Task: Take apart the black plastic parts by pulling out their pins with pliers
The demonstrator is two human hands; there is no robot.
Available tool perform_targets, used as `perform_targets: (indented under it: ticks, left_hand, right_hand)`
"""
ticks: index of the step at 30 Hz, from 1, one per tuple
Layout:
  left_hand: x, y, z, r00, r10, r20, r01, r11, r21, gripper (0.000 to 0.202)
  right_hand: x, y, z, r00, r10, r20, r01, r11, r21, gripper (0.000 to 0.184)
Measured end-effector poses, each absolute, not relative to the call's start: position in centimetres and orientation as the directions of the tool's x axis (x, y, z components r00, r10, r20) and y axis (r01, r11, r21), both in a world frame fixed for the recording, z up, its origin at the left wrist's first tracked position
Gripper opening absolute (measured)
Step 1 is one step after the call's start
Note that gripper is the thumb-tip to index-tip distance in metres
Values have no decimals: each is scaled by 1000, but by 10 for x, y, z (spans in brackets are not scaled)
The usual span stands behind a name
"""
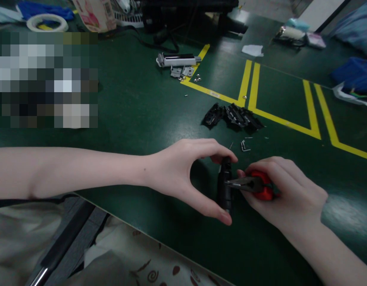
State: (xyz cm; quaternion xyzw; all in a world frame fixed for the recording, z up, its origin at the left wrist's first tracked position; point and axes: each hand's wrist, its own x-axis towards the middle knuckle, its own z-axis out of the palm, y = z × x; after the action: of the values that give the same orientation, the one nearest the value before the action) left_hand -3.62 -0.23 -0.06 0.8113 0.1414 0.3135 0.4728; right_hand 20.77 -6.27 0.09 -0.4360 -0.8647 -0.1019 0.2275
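Observation:
My left hand grips a black elongated plastic part at its two ends, thumb at the near end and fingers at the far end. Closed around red-handled needle-nose pliers is my right hand. The tips of the pliers touch or nearly touch the middle of the black part; whether they pinch anything there I cannot tell. Just beyond, several small metal pins lie on the green table. Farther off sits a pile of black plastic parts.
On the green table are yellow tape lines. A white and black device lies at the back beside grey metal brackets and small rings. A tape roll is at the far left, a blue bundle at right.

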Motion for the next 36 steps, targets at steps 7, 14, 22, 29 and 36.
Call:
perform_targets:
  ticks: [7, 14, 22, 29, 36]
  left_hand:
    - [-36, -3, -3, 749, 469, 469, -125, -595, 794, 77]
    - [-37, -2, -3, 745, 454, 489, -130, -620, 774, 77]
    - [-37, -2, -4, 745, 442, 499, -138, -630, 764, 76]
    - [-37, -1, -4, 746, 444, 497, -137, -628, 766, 75]
    - [-37, -2, -3, 748, 460, 478, -122, -613, 780, 77]
  right_hand:
    - [208, -62, -1, -496, 696, 520, 811, 585, -10, 21]
    - [209, -63, 1, -504, 692, 517, 810, 586, 5, 20]
    - [210, -62, 0, -520, 680, 517, 799, 601, 13, 19]
    - [210, -64, 0, -504, 716, 483, 818, 576, -1, 19]
    - [208, -62, 2, -520, 694, 498, 791, 611, -25, 18]
